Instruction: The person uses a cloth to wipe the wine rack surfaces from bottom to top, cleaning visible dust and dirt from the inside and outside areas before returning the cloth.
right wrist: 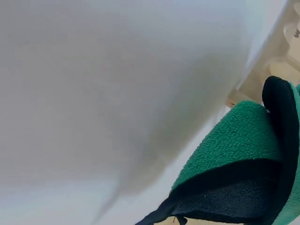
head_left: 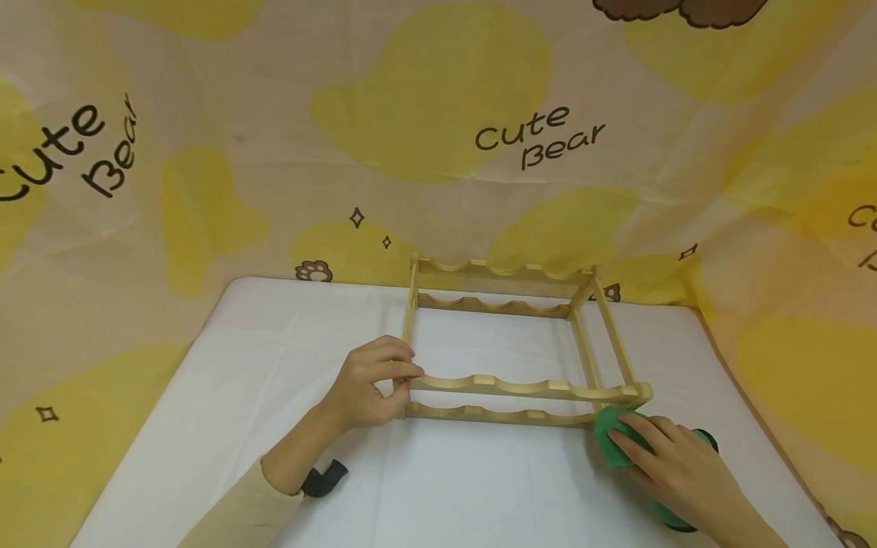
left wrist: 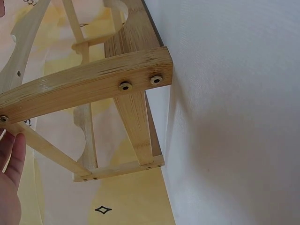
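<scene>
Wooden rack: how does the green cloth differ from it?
The wooden rack is a pale open frame; the green cloth is bunched fabric with dark edging. The rack looks larger than the cloth. The left hand pinches the rack; the right hand grips the cloth. Both are held.

Patterned fabric (head_left: pixel 274 183) is carrying black lettering. Above the wooden rack (head_left: pixel 517 388), a print (head_left: pixel 541 137) is reading "Cute Bear". Up and left of the rack, a second print (head_left: pixel 75 148) is repeating "Cute Bear", its first letter running off frame. Right of the rack, a third print (head_left: pixel 865 237) is showing only a cut-off "C" and "B".
</scene>
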{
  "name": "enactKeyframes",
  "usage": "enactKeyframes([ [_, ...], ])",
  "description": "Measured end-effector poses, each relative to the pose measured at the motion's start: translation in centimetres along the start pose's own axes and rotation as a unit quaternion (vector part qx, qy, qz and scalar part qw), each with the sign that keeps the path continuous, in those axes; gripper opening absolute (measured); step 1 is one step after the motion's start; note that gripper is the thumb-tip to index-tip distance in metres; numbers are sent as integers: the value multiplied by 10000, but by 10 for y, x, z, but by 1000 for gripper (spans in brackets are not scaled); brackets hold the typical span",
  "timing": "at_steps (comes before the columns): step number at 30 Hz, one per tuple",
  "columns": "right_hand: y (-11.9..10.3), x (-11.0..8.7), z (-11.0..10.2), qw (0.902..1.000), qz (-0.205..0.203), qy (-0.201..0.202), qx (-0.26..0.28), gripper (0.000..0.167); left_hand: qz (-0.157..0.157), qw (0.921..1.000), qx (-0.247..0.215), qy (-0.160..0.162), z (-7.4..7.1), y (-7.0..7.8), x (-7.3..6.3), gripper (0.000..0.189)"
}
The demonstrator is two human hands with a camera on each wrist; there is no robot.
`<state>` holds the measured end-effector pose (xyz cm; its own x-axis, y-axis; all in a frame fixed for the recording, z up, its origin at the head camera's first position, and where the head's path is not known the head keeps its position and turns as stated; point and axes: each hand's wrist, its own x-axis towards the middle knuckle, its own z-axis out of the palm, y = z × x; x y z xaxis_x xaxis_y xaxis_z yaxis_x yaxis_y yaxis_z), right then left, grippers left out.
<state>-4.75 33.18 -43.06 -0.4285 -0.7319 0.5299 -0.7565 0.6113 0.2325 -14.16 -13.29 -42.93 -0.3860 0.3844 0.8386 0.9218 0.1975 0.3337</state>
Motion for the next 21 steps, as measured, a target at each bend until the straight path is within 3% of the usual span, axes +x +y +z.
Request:
enactKeyframes([
  [11, 5, 20, -29, 9967, -62, 807, -44, 52, -2, 10000, -53, -38, 3, -1, 0, 27],
  [21, 2, 33, -25, 9955, -130, 940, 75, 51, -39, 10000, 21, -22, 1, 0, 0, 26],
])
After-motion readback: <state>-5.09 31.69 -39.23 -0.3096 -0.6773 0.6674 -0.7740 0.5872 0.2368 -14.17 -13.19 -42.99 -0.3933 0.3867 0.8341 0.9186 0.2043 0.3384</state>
